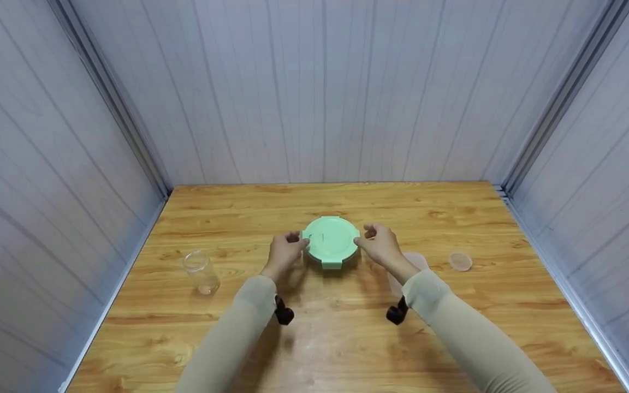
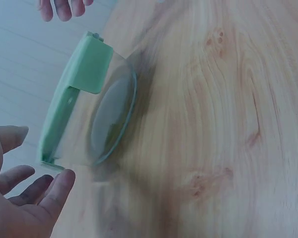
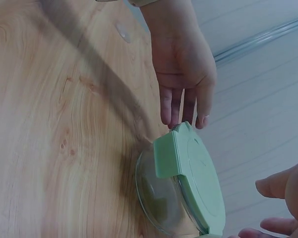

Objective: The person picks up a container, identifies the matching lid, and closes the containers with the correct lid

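Left hand (image 1: 284,252) and right hand (image 1: 383,245) are, in the head view, at opposite sides of the lidded bowl (image 1: 332,240) on the table (image 1: 336,338). In the left wrist view, left fingers (image 2: 61,191) are loose and wide; whether they touch, I cannot tell. From the right wrist, right fingers (image 3: 280,226) are also wide, beside it.

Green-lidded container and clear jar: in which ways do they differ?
The green-lidded container has an opaque green lid, while the clear jar is see-through from rim to base. The container is wide and low; the jar is narrow and tall. Both have see-through bodies.
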`<action>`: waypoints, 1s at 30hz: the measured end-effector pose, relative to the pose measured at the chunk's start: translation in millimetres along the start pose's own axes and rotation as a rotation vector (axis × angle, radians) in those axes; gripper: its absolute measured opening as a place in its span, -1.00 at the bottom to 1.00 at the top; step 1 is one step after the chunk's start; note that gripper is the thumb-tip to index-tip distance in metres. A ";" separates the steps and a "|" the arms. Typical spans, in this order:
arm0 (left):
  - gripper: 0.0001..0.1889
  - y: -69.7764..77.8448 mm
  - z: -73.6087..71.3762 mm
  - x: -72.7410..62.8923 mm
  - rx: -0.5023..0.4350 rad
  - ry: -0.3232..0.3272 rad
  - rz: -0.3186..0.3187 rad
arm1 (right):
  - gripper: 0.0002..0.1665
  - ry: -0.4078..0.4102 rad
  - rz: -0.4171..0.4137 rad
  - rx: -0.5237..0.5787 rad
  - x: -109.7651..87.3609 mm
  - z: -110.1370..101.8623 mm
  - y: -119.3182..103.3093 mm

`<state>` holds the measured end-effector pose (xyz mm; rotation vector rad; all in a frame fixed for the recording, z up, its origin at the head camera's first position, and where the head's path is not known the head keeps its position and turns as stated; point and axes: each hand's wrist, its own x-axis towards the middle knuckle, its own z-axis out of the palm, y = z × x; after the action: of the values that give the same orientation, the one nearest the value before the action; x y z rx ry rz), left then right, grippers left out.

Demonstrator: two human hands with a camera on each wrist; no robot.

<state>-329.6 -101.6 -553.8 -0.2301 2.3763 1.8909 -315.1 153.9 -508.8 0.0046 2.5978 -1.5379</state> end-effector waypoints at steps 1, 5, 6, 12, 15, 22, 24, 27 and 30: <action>-0.47 1.5 -1.0 -1.5 0.004 0.001 0.008 | -0.30 0.002 -0.006 0.000 0.0 -0.6 0.3; -0.46 5.6 -4.2 -5.7 -0.001 -0.005 0.035 | -0.30 0.008 -0.025 -0.005 -0.8 -3.5 1.9; -0.47 6.0 -4.9 -6.4 0.002 -0.005 0.046 | -0.30 0.010 -0.030 -0.009 -1.1 -3.9 2.3; -0.51 9.4 -10.8 -12.1 0.037 -0.001 0.108 | -0.32 0.018 -0.045 -0.031 -2.4 -6.2 4.3; -0.50 13.1 -15.3 -17.5 0.062 -0.003 0.124 | -0.32 0.018 -0.055 -0.034 -3.1 -7.8 4.6; -0.50 19.7 -19.7 -26.6 0.085 -0.014 0.139 | -0.36 0.014 -0.064 -0.020 -4.6 -12.4 5.9; -0.50 21.8 -20.5 -29.0 0.093 -0.016 0.154 | -0.36 0.015 -0.065 -0.019 -5.3 -13.9 6.2; -0.51 24.6 -21.6 -31.8 0.114 -0.015 0.182 | -0.36 0.021 -0.066 -0.018 -7.0 -16.3 6.6; -0.55 27.2 -22.8 -33.9 0.130 -0.004 0.200 | -0.37 0.024 -0.070 -0.017 -8.3 -18.6 7.6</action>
<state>-300.6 -115.8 -516.8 0.0220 2.5931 1.8002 -308.3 174.3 -505.7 -0.0706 2.6566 -1.5473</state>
